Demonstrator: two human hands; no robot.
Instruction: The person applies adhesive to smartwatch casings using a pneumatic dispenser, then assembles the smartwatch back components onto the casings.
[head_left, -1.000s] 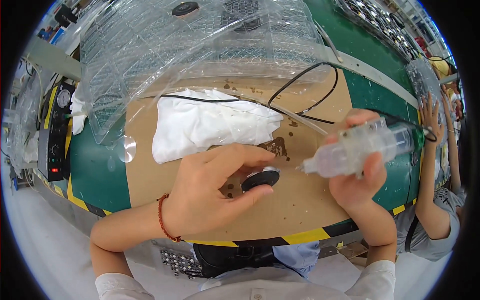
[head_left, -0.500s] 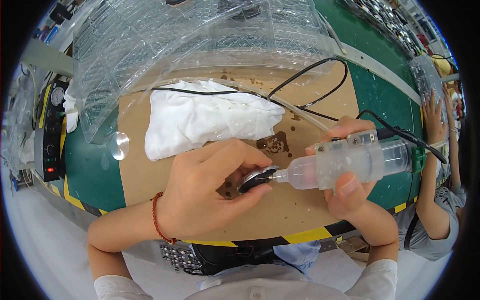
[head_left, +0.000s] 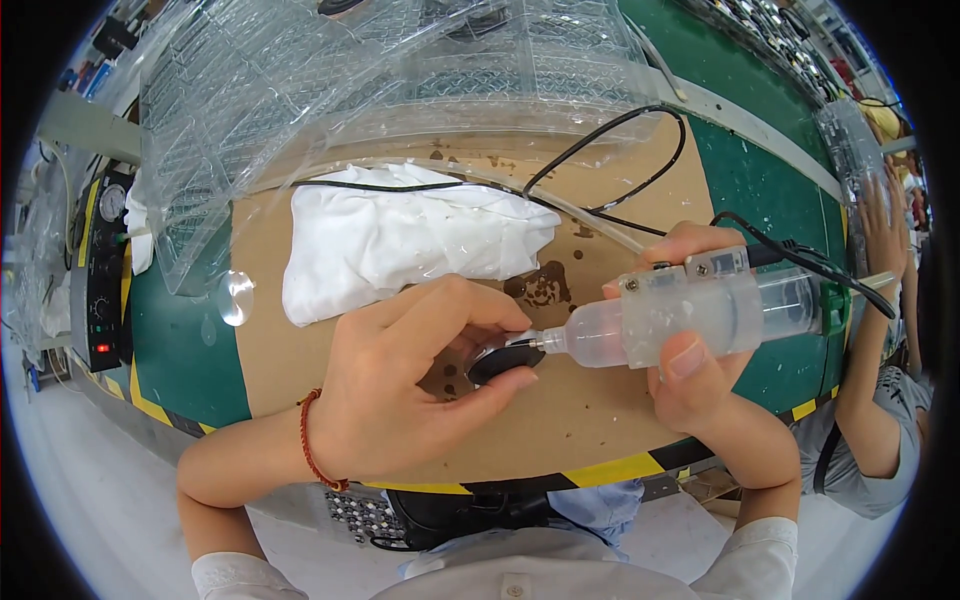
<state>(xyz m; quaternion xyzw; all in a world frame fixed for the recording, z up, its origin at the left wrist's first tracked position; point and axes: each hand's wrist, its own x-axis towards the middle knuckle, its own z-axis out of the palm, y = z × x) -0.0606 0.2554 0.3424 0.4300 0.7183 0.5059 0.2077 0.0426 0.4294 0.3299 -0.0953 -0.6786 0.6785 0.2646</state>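
Observation:
Between thumb and fingers, my left hand point(head_left: 400, 370) pinches a small round black part with a silvery rim point(head_left: 505, 361), tilted on its edge. My right hand point(head_left: 697, 380) wraps round a clear dispensing syringe point(head_left: 690, 316), which lies level and points left. A translucent clamp sleeve with screws sits around its barrel, and a green cap point(head_left: 834, 308) closes its rear end. The thin metal needle point(head_left: 536, 343) meets the edge of the black part; whether it touches is hard to see. Behind my left hand lies a folded white cloth point(head_left: 410, 240).
Brown cardboard point(head_left: 600, 420) with dark wet spots covers the green table. Clear plastic trays point(head_left: 400, 80) are stacked at the back. A black cable point(head_left: 640, 125) loops to the syringe. A dispenser control box point(head_left: 103, 270) stands at left. Another person's arm point(head_left: 868, 340) is at far right.
Both hands have shifted slightly left with the whole scene. The black part has turned a little, showing more of its dark face. The syringe stays at its edge.

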